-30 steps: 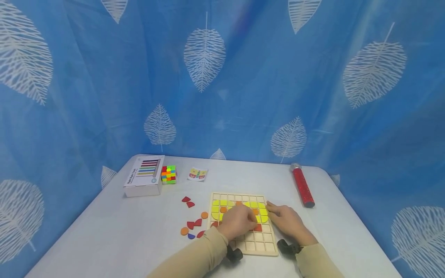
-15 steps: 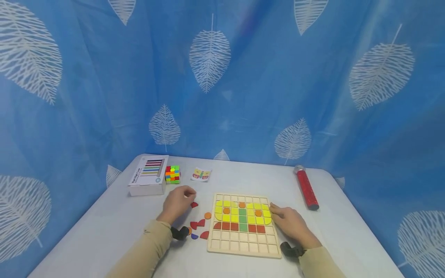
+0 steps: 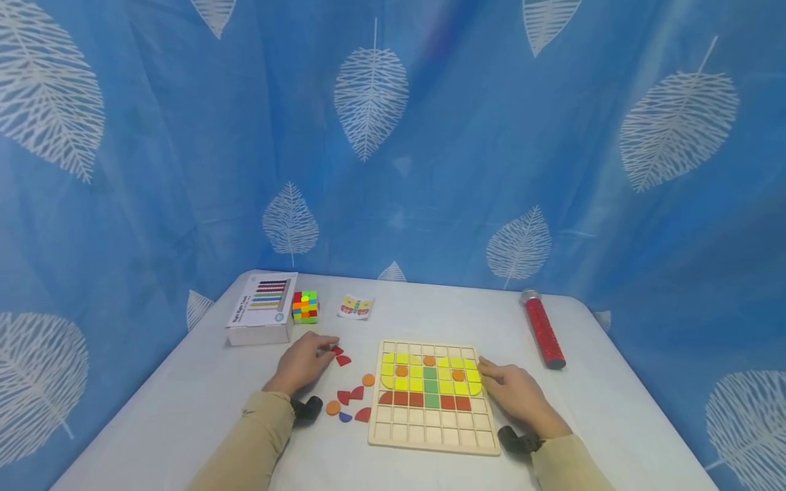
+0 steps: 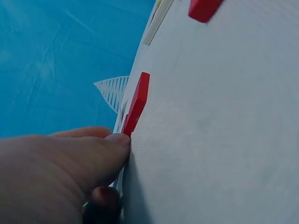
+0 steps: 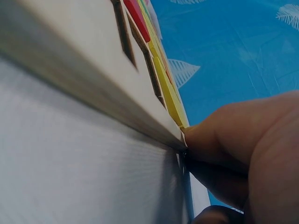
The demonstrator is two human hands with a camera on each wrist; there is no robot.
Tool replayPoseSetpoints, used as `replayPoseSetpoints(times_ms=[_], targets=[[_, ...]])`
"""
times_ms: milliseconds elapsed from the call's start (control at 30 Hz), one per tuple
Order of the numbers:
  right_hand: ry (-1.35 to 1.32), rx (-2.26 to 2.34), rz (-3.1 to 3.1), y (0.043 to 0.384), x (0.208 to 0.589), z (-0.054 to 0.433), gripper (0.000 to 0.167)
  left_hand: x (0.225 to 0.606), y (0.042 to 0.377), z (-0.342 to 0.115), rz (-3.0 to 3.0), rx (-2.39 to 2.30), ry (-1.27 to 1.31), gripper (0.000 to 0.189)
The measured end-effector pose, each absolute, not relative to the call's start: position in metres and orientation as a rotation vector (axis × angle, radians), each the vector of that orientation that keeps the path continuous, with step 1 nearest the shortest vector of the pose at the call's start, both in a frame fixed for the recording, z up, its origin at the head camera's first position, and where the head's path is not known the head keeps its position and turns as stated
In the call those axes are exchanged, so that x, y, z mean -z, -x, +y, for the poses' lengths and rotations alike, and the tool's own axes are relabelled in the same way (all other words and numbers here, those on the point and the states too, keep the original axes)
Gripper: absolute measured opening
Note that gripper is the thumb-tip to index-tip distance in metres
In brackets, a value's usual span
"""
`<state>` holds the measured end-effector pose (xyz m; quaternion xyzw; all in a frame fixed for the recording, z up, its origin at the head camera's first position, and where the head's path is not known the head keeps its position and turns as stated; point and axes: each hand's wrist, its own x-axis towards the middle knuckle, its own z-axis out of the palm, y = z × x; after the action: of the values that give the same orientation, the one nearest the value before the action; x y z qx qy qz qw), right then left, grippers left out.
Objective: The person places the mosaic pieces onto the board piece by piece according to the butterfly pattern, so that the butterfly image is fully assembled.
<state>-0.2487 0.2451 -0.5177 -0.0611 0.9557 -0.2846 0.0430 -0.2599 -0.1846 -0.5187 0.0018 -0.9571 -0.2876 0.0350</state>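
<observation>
My left hand is low over the table, left of the wooden grid board. Its thumb and fingertips pinch a red quarter-circle piece, partly hidden by the thumb. Just beyond stands out another red quarter-circle. My right hand rests against the board's right edge, fingers fairly straight. In the right wrist view, a fingertip touches the board's edge beside a yellow piece. Yellow pieces, orange discs, a green column and a red row fill the board's upper cells.
Between left forearm and board lie loose red quarter-circles, orange discs and a blue half-disc. Farther back are a white box, a puzzle cube and a pattern card. A red tube lies at right.
My left hand left the board, where the red row now shows, and moved left to the loose red pieces, settling slightly lower with its fingertips at one. My right hand stays at the board's edge.
</observation>
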Motion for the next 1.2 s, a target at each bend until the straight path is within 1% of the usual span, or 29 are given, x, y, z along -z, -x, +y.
replayPoseSetpoints(times_ms=[167,433,667,867,1200], targets=[[0.181,0.886,2.916,0.2486,0.5186,0.2462,0.047,0.5165,0.2615,-0.183,-2.952,0.867,0.0,0.032],[0.184,0.904,2.9,0.2486,0.5214,0.246,0.048,0.5158,0.2606,-0.1815,-2.961,0.928,-0.101,0.04],[0.165,0.899,2.906,0.2489,0.5205,0.2462,0.048,0.5151,0.2608,-0.1831,-2.916,1.026,-0.14,0.029],[0.176,0.891,2.911,0.2503,0.5198,0.2457,0.048,0.5193,0.2596,-0.1881,-2.825,1.168,-0.165,0.027],[0.168,0.91,2.9,0.2499,0.5195,0.2449,0.048,0.5204,0.2582,-0.1904,-2.779,1.219,-0.173,0.023]])
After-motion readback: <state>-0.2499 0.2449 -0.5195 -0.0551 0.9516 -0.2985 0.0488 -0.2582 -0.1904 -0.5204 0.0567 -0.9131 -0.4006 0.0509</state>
